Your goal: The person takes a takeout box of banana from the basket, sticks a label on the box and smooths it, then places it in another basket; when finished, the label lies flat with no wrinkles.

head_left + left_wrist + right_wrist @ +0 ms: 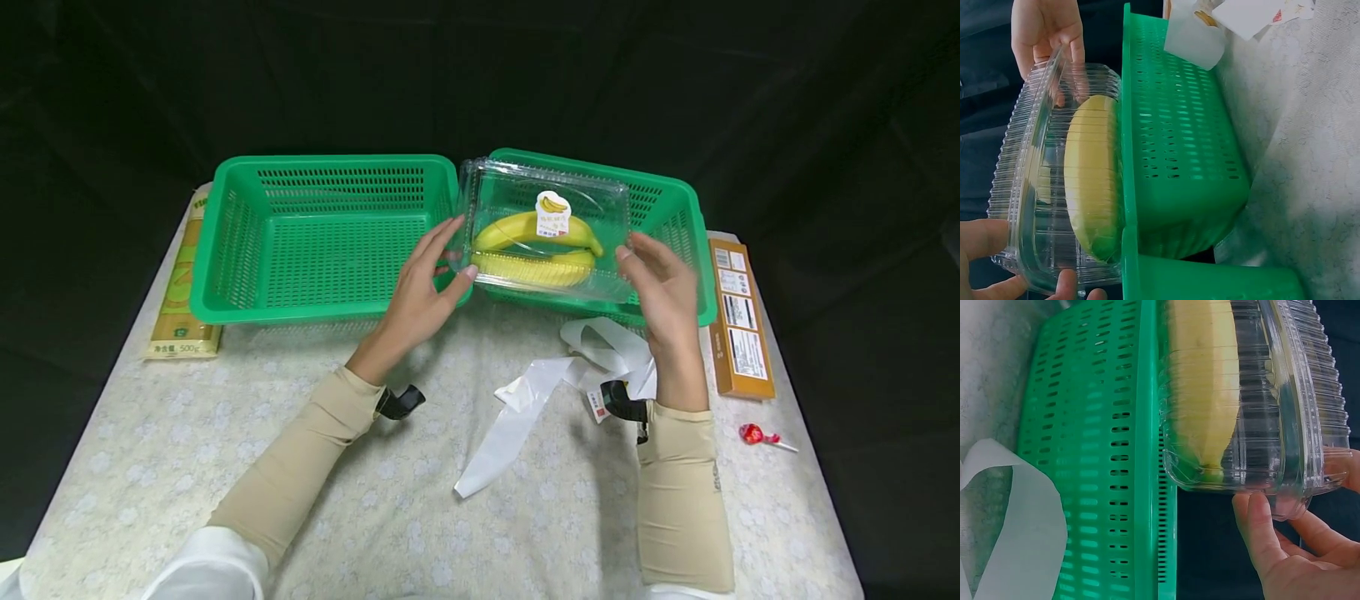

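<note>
A clear plastic clamshell box (600,196) with yellow bananas (525,229) inside is held over the right green basket (697,242). A white banana sticker (553,215) is on its lid, which looks closed. My left hand (420,292) grips the box's left end, thumb at the near corner and fingers along the side. At the opposite end, my right hand (666,292) pinches the near right corner. In the left wrist view, the box (1029,144) is just above the basket rim (1129,125). The right wrist view shows my right fingers (1260,519) against the box's end.
To the left stands another green basket (330,317), with a yellow-green 500 g packet (180,292) beside it. An orange box (738,321) and a red-wrapped lollipop (752,433) lie at right. A white sticker-backing strip (502,442) curls across the patterned cloth in front.
</note>
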Available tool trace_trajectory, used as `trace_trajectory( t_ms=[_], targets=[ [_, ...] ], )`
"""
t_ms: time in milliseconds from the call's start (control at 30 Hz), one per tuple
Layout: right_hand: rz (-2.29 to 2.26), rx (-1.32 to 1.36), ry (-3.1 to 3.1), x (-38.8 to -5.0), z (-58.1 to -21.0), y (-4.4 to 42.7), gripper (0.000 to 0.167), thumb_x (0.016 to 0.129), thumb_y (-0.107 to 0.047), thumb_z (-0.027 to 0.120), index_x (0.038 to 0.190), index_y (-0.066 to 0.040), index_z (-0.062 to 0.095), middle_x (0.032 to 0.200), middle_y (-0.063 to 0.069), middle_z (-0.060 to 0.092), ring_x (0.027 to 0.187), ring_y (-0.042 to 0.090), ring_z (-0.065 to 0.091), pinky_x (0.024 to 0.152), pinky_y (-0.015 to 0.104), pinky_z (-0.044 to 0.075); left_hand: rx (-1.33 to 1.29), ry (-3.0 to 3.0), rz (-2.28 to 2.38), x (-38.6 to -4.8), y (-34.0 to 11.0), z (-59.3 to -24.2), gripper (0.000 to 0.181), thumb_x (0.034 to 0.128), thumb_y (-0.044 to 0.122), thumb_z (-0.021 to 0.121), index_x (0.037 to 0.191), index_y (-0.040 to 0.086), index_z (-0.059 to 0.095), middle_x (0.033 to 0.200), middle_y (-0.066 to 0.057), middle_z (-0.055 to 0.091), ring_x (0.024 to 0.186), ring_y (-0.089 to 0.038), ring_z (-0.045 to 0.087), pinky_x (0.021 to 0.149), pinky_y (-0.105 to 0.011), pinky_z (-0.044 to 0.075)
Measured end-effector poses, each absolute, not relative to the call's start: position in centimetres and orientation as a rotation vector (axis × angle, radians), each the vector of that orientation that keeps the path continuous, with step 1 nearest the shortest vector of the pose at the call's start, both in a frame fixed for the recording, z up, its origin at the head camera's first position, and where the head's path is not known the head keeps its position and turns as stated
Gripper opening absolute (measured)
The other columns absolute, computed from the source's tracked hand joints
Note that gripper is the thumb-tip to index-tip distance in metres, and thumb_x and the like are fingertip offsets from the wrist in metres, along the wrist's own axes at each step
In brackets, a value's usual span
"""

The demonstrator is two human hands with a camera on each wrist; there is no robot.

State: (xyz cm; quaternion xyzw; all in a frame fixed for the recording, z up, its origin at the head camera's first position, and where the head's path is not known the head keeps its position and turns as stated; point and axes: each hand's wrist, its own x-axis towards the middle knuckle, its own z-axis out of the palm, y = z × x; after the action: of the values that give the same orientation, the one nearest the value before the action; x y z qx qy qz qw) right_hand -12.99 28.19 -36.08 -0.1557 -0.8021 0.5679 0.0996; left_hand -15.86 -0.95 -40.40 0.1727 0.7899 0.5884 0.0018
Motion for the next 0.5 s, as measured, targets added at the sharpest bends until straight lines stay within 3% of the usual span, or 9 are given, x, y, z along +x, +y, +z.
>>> trace_trajectory(
  t_ms=[300,500],
  targets=[
    [1.702,-0.474,-2.344,-13.3,-36.0,28.9,0.051,0.096,-0.027,0.068,0.141,-0.007,0.057,0.133,0.008,0.062,0.096,0.006,0.062,0.088,0.023,0.048,0.577,2.461,1.815,-16.4,-0.3,-40.0,0.064,0.1012,0.021,0.058,0.159,0.023,0.031,0.165,-0.007,0.028,0.125,-0.025,0.055,0.109,-0.046,0.047],
    [1.731,-0.504,-2.313,-13.3,-35.9,29.1,0.052,0.095,-0.030,0.070,0.141,-0.009,0.058,0.140,0.014,0.060,0.104,0.012,0.063,0.092,0.024,0.049,0.591,2.426,1.835,-16.7,0.1,-40.2,0.064,0.1018,0.018,0.056,0.159,0.023,0.029,0.166,-0.008,0.027,0.126,-0.026,0.054,0.110,-0.047,0.045]
  ],
)
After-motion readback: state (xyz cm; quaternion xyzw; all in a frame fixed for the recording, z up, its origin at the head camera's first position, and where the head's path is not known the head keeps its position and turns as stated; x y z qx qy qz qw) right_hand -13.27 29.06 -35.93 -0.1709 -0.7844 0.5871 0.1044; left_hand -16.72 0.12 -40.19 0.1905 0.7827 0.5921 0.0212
